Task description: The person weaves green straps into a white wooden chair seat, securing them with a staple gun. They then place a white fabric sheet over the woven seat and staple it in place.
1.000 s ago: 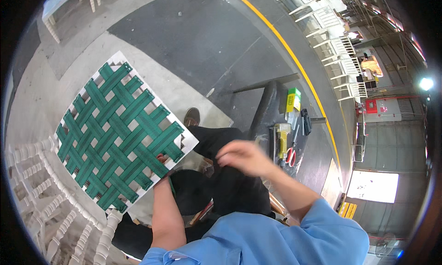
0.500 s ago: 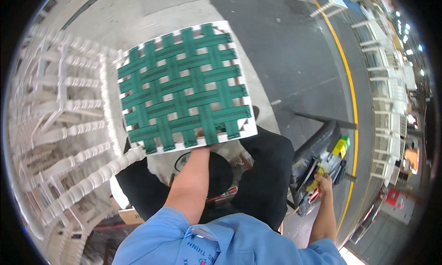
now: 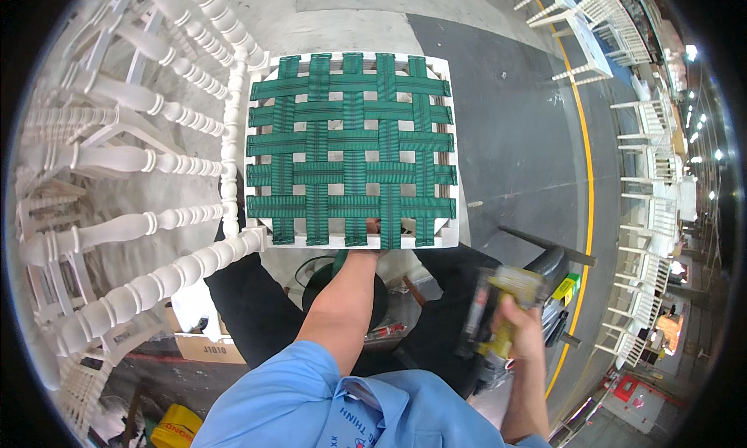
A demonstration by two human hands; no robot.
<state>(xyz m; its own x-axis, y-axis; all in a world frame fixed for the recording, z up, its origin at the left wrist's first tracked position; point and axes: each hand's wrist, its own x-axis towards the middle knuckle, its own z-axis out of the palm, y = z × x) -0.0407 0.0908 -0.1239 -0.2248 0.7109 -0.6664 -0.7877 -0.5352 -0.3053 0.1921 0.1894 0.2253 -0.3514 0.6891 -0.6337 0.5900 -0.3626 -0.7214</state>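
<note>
Stacking along the left of the view: white turned chair legs and spindles [image 3: 140,168], the biggest mass in sight, piled over a pale concrete floor [image 3: 498,12] that turns dark grey further right, with a yellow line [image 3: 585,175] curving down it. More white chairs [image 3: 646,129] in a row beyond that line, well apart from the person. Next in size: square white seat frame [image 3: 455,137] woven with green webbing [image 3: 350,148], held up flat-on to the camera, centre of view, its left edge just beside the nearest spindle. Left hand [image 3: 375,238] grips the frame's bottom edge near the middle, fingers curled behind it, mostly hidden, thumb side at the front. Blue sleeves at the lower edge. Black stool or seat under the frame, between the person's dark trousers. Right hand [image 3: 520,323] is lower right, closed around the handle of a yellow-and-black staple gun [image 3: 502,292], blurred, well apart from the frame. Cardboard box [image 3: 206,343] on the floor lower left, yellow container [image 3: 175,428] below it.
</note>
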